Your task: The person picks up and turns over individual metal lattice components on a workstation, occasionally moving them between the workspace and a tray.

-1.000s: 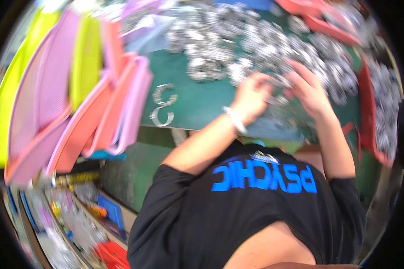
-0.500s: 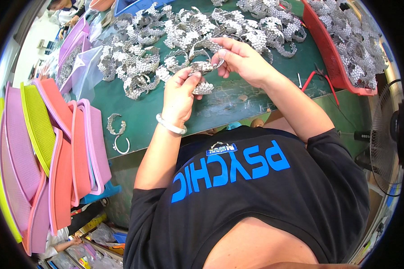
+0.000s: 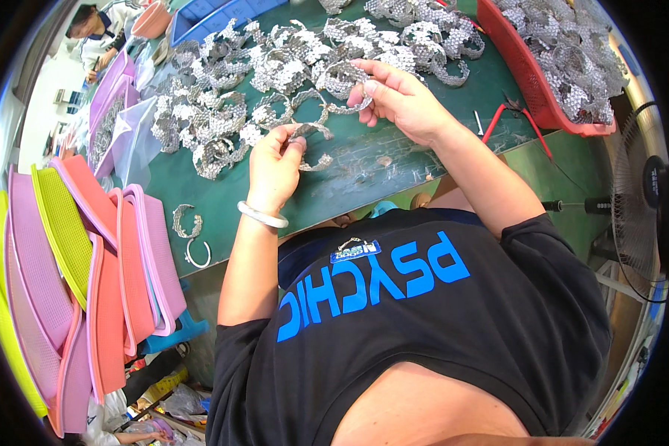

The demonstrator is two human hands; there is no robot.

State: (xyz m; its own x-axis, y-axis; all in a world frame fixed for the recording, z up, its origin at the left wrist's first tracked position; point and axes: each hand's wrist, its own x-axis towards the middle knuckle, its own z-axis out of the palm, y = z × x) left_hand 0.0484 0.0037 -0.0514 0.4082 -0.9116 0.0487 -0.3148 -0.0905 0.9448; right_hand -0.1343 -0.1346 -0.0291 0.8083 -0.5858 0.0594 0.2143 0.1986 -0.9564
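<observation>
Since half a second ago both hands have drawn a little nearer the body and the view has steadied — the curved strip now hangs clear of the heap instead of lying against it.

Nearest, the left hand (image 3: 273,165), a pale bangle (image 3: 262,215) on its wrist, has thumb and fingers closed in a pinch on one end of a silvery studded band (image 3: 314,135). This band arcs over the green table (image 3: 364,167), just this side of the pile of like pieces. The right hand (image 3: 395,98), a little farther out, pinches the band's other end between thumb and forefinger, its remaining fingers loosely curled.

By the look of it, the band is light and springy: thin metal mesh or beaded strip that bends easily and could kink if squeezed mid-span. Its studded face may snag on neighbours, so the ends seem the safest grip, as both hands have it.

Left of the band lie two finished rings (image 3: 189,236) near the table's edge, and beyond them stacked pink and yellow trays (image 3: 89,267). Past the band sprawls the heap of silver pieces (image 3: 290,67); to its right sit red-handled pliers (image 3: 516,123) and a red bin (image 3: 543,89) full of more.
</observation>
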